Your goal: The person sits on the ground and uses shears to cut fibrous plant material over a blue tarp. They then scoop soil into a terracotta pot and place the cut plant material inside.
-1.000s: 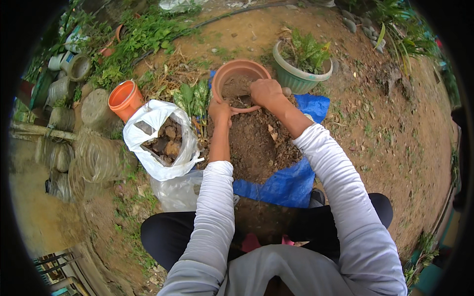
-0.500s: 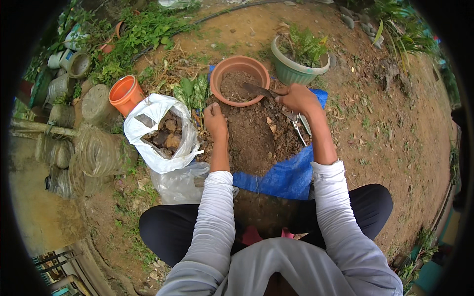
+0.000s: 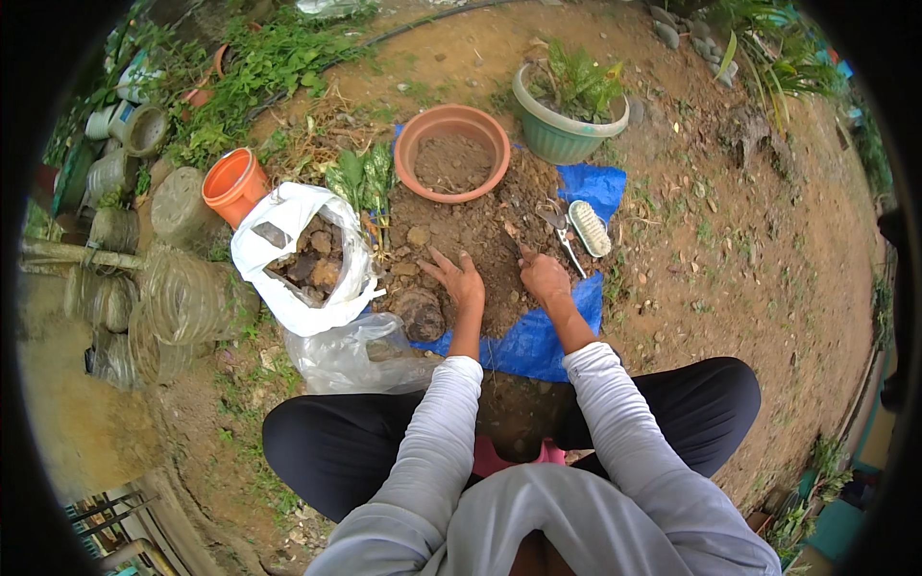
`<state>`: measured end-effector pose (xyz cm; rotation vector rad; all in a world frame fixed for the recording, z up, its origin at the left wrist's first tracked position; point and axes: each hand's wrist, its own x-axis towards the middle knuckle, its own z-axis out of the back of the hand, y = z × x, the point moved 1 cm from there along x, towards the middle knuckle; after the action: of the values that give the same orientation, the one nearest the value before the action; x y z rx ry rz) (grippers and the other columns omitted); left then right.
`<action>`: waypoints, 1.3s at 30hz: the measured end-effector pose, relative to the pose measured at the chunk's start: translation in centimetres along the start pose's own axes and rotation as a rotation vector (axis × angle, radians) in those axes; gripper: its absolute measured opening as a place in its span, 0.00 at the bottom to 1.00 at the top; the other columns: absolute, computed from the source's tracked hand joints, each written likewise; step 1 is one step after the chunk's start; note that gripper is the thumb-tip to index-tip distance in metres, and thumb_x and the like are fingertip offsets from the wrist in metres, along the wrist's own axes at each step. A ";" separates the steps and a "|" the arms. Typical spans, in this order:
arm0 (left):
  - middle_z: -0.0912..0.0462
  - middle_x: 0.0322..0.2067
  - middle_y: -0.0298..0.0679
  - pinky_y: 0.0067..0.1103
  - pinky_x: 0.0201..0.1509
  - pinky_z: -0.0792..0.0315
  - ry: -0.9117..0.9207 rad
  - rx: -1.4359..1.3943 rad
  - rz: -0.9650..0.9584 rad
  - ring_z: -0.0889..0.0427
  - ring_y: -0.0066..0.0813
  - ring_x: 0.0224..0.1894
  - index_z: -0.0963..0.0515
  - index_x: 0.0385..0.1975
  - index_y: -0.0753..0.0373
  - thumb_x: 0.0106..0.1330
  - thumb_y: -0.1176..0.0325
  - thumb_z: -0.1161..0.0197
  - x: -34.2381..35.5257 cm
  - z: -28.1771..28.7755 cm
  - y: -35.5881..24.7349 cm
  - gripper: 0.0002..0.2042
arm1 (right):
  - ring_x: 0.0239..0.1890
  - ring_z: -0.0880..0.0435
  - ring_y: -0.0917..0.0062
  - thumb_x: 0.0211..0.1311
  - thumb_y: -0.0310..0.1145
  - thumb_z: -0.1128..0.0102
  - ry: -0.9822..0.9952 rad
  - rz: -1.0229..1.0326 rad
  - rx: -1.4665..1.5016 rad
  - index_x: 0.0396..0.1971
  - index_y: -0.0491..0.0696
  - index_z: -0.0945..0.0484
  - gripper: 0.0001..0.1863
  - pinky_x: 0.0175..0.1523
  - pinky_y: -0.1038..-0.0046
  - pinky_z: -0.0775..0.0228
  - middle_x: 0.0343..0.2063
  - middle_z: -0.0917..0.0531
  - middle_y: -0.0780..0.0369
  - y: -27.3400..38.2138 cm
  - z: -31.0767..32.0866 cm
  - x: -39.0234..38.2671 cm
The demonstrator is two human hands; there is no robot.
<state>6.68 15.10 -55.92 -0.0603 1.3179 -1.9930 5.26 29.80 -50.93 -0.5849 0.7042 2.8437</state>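
On a heap of loose brown soil spread over a blue tarp, my left hand rests with its fingers spread apart, holding nothing. Close to its right, my right hand is closed around a hand trowel, whose dark blade points into the soil and is hard to make out. Beyond both hands sits a terracotta-coloured round pot with some soil in its bottom. Pruning shears and a scrub brush, bristles up, lie right of my right hand. A dark clod lies by my left wrist.
A white plastic bag of brown chunks stands at left, beside an orange bucket and a clear plastic bag. Leafy cuttings lie behind it. A green pot with a plant stands far right; plastic containers line the left.
My right hand has drawn the trowel out of the pot and down to the soil heap. My left hand has moved nearer and opened. The brush and the clod now show.
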 end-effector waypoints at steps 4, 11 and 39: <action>0.84 0.68 0.51 0.46 0.70 0.48 -0.109 0.119 -0.122 0.70 0.56 0.72 0.67 0.71 0.56 0.68 0.53 0.48 1.0 -3.7 1.0 0.40 | 0.47 0.21 0.55 0.64 0.41 0.52 0.033 -0.023 -0.045 0.60 0.63 0.30 0.23 0.54 0.57 0.31 0.42 0.19 0.50 -0.2 -2.3 3.1; 0.69 0.68 0.53 0.42 0.70 0.50 -0.025 -0.142 -0.015 0.61 0.54 0.70 0.60 0.69 0.62 0.69 0.51 0.50 -0.5 -3.8 0.9 0.37 | 0.47 0.21 0.53 0.65 0.42 0.56 0.059 0.079 0.167 0.60 0.60 0.31 0.23 0.55 0.58 0.31 0.43 0.19 0.49 -2.2 -4.8 0.2; 0.34 0.56 0.44 0.34 0.61 0.40 -0.206 -1.112 0.179 0.33 0.36 0.57 0.36 0.57 0.62 0.64 0.69 0.48 0.9 3.6 -13.9 0.20 | 0.44 0.20 0.51 0.62 0.33 0.56 -0.017 0.350 0.100 0.59 0.51 0.30 0.24 0.54 0.56 0.32 0.39 0.19 0.46 9.7 7.6 -6.3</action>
<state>-0.03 14.56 -43.22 -0.6160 2.0266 -0.8776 6.13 24.54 -38.18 -0.4610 1.0299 3.0979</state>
